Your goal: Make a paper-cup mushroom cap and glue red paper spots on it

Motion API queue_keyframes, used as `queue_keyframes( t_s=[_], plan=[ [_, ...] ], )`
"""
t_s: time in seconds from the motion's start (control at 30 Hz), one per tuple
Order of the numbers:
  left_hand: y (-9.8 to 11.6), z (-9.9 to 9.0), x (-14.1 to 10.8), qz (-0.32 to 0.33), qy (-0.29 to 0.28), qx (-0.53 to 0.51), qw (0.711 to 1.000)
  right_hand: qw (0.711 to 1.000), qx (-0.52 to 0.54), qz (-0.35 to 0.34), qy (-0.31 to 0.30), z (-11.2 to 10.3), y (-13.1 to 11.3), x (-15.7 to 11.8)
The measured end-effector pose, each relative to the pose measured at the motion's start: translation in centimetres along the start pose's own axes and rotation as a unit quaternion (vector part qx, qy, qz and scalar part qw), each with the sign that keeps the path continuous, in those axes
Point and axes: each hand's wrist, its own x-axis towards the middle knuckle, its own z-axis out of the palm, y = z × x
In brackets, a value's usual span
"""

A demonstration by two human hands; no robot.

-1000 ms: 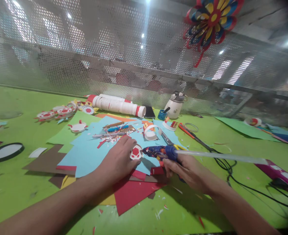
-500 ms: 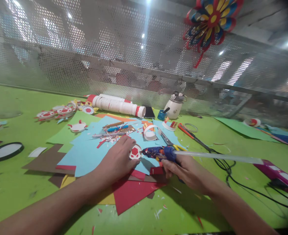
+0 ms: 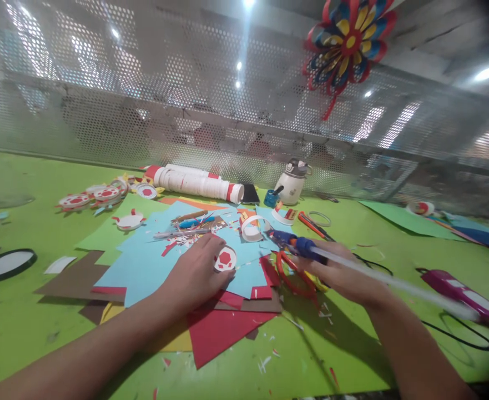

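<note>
My left hand (image 3: 198, 269) rests on the light blue paper (image 3: 144, 266), its thumb and fingers around the edge of a small white disc (image 3: 225, 258) with red patches. To the right, my right hand (image 3: 336, 266) is wrapped round a dark blue glue gun (image 3: 306, 247), which has a long clear stick out of its back. The gun's nozzle points left, near a white paper ring (image 3: 252, 229). Red-handled scissors (image 3: 296, 278) and a yellow handle lie below the gun, partly hidden by my right hand.
Paper scraps and pens (image 3: 196, 222) lie beyond my left hand. White rolls (image 3: 194, 183), a bottle (image 3: 291, 182) and a blue jar (image 3: 271, 196) stand farther back. Finished-looking red and white discs (image 3: 106, 193) sit at left, a magenta tool (image 3: 456, 289) at right.
My right hand has moved the glue gun right, away from the disc, and tilted it. The red scissor handles now show below it. My left hand still holds the disc.
</note>
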Motion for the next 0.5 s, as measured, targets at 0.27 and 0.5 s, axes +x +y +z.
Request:
queue_keyframes(
  t_s=[0.27, 0.5],
  plan=[
    [0.5, -0.4, -0.4, 0.034, 0.003, -0.021, 0.999, 0.978, -0.206, 0.025, 0.035, 0.1, 4.6, 2.8],
    [0.9, -0.3, -0.7, 0.056, -0.033, -0.052, 0.997, 0.976, -0.216, 0.01, -0.017, 0.4, 6.4, 3.3]
  ],
)
